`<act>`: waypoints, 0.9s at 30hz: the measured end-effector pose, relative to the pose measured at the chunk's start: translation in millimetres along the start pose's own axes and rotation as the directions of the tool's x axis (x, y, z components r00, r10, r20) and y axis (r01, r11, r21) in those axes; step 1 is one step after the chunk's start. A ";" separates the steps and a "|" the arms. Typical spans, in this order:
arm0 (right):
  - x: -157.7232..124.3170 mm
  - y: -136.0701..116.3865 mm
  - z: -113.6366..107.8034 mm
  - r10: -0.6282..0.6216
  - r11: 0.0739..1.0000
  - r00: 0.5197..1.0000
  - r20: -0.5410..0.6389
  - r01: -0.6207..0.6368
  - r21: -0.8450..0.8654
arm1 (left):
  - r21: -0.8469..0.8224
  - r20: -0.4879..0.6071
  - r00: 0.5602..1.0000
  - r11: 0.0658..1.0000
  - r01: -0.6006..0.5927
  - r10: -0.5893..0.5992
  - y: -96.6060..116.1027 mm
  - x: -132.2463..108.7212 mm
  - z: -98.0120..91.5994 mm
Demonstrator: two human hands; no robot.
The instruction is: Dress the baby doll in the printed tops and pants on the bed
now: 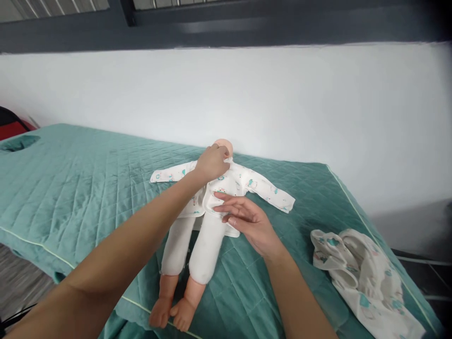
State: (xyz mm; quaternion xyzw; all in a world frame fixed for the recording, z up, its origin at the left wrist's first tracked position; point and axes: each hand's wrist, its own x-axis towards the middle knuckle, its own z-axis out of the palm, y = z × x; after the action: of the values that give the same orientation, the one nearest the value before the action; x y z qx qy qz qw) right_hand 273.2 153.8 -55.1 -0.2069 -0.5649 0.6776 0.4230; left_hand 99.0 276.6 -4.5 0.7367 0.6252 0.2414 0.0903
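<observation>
A baby doll (pixel 206 249) with a white cloth body and bare feet lies on its back, its head end by the wall. It wears a white printed baby shirt (pixel 233 181) whose sleeves stretch out to both sides. At the collar, just below the doll's head (pixel 225 143), my left hand (pixel 213 162) is closed on the shirt, and it covers most of the neck. My right hand (pixel 247 219) lies over the shirt's lower front with fingers stretched and apart; its fingertips are at the front flap.
Crumpled white printed baby clothing (pixel 367 278) lies at the right edge of the green quilted bed cover (pixel 88 188). Behind it rises a white wall (pixel 282 103) beneath a dark window frame (pixel 247 28). A red and black object (pixel 12 125) is at far left.
</observation>
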 end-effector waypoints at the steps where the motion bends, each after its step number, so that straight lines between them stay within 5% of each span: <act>1: -0.3 -0.6 0.2 -0.001 1.000 1.000 0.000 0.001 -0.007 | -0.022 -0.012 1.000 1.000 0.003 -0.003 -2.1 1.3 1.8; 7: -1.8 -1.2 -0.2 -0.014 0.999 0.999 -0.044 0.012 -0.040 | -0.236 -0.131 0.986 0.969 0.071 -0.104 -13.7 4.4 8.0; 13: -1.5 -3.0 -12.9 -0.100 0.994 0.961 -0.256 0.086 -0.067 | -0.379 -0.225 0.969 0.925 0.007 -0.099 -24.8 -22.7 0.4; 17: 1.3 1.1 -19.9 -0.242 0.964 0.911 -0.334 0.185 -0.193 | -0.290 -0.353 0.935 0.954 -0.073 -0.035 -48.3 -74.6 -2.9; 20: 2.9 8.6 -14.7 -0.285 0.909 0.922 -0.264 0.172 -0.380 | -0.233 -0.388 0.921 0.971 -0.056 -0.040 -72.9 -127.0 -0.6; 24: 4.8 17.1 -0.8 -0.224 0.744 0.973 -0.055 0.134 -0.655 | -0.236 -0.262 0.962 0.972 0.015 -0.078 -101.8 -186.8 6.3; 27: 3.6 22.7 2.4 -0.254 0.674 0.967 -0.035 0.151 -0.723 | -0.159 -0.146 0.987 0.986 0.044 -0.067 -111.9 -211.5 9.9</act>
State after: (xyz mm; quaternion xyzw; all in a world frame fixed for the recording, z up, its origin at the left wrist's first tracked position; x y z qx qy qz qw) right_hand 261.6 155.2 -75.1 -0.3351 -0.7733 0.3387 0.4182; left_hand -16.1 96.8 -113.1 0.6892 0.6298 0.3421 0.1065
